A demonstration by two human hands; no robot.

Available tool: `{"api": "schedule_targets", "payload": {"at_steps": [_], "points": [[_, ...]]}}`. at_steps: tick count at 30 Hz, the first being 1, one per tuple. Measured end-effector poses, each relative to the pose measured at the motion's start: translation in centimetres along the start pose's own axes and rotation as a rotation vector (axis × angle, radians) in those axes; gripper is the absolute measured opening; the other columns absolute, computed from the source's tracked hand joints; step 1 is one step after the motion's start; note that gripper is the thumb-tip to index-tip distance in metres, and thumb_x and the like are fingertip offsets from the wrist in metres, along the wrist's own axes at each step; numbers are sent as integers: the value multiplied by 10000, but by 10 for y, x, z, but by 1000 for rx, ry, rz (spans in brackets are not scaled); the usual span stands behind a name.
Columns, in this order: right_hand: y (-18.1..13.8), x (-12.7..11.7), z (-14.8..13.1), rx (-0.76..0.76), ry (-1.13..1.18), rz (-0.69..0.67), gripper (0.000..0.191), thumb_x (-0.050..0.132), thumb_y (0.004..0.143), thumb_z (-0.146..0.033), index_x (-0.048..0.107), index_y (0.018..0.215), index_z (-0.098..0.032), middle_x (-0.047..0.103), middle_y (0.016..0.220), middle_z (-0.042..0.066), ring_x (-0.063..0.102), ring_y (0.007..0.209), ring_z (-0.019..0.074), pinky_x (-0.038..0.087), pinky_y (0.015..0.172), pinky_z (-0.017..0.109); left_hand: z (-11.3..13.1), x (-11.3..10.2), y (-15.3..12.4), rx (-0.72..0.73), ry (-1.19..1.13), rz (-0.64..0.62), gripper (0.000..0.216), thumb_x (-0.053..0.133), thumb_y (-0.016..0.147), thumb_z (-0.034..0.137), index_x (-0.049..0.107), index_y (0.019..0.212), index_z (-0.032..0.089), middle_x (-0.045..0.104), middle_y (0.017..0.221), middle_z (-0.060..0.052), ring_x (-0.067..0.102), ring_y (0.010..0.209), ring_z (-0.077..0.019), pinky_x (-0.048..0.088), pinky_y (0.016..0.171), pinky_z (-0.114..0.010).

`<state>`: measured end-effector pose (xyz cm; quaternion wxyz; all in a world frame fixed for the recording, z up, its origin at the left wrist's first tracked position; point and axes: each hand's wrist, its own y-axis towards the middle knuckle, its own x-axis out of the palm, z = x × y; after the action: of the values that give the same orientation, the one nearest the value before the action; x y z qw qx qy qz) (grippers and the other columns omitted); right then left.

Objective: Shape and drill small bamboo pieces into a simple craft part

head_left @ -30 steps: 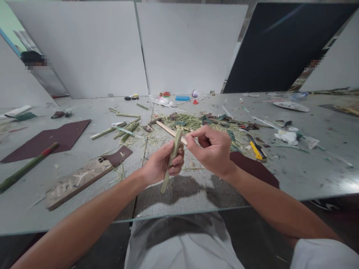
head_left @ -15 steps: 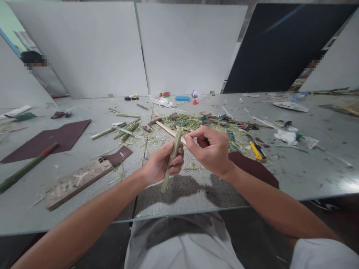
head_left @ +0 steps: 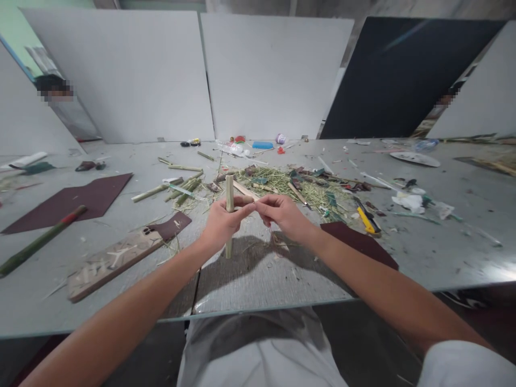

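My left hand (head_left: 222,221) is closed around a short green bamboo stick (head_left: 229,189), held nearly upright above the grey table (head_left: 258,279). Its top end rises above my fingers and its lower end pokes out below the palm. My right hand (head_left: 282,215) is right beside it, fingers pinched together at the left fingertips, where a thin pale sliver seems to run between the two hands. What the pinch holds is too small to make out. A flat light wooden strip (head_left: 243,189) lies on the table just behind my hands.
A heap of green shavings and scraps (head_left: 282,180) lies behind my hands. A yellow utility knife (head_left: 366,219) lies to the right by a dark red sheet (head_left: 363,244). Cut bamboo pieces (head_left: 177,189), a patterned board (head_left: 116,255) and a long green stick (head_left: 40,241) lie left. White panels stand behind.
My hands moved forward and lower toward the table. The bamboo stick went from tilted to nearly upright. My right hand came in closer, its fingertips now meeting the left hand's.
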<state>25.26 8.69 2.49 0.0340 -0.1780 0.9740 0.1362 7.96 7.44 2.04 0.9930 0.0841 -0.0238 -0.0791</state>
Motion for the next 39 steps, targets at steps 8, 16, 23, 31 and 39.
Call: {"api": "schedule_targets", "payload": {"at_steps": [8,16,23,31,39], "points": [[1,5,10,269,398,-81,338,793,694,-436,575,686,-178,484,590,-55,410,493,74,299,493,245,3,-4,4,26,-35,25,402,823,655,372,693,961,145,592,591,14,339,386,-26,249,368,-195],[-1,7,8,373,516,-123,346,821,666,-400,558,718,-182,507,609,-54,404,509,77,277,479,238,2,-8,9,62,33,74,407,835,627,334,712,962,139,606,581,19,335,400,-26,254,388,-193],[1,3,11,337,464,-110,332,810,679,-409,568,699,-182,506,604,-53,414,507,77,297,485,239,6,-10,10,73,156,130,323,850,584,266,716,848,136,563,530,32,349,416,-41,277,405,-206],[5,-6,10,150,155,-85,335,737,754,-474,598,680,-178,476,538,-53,419,472,87,360,502,253,13,-12,8,119,283,102,269,831,620,274,734,829,134,636,577,-7,441,455,-70,344,441,-215],[-1,-4,6,298,280,-282,427,611,845,-576,519,686,-190,204,476,-115,132,416,57,149,415,220,12,-8,1,204,328,-12,250,807,669,277,744,875,149,727,712,-61,620,605,-141,464,556,-233]]}}
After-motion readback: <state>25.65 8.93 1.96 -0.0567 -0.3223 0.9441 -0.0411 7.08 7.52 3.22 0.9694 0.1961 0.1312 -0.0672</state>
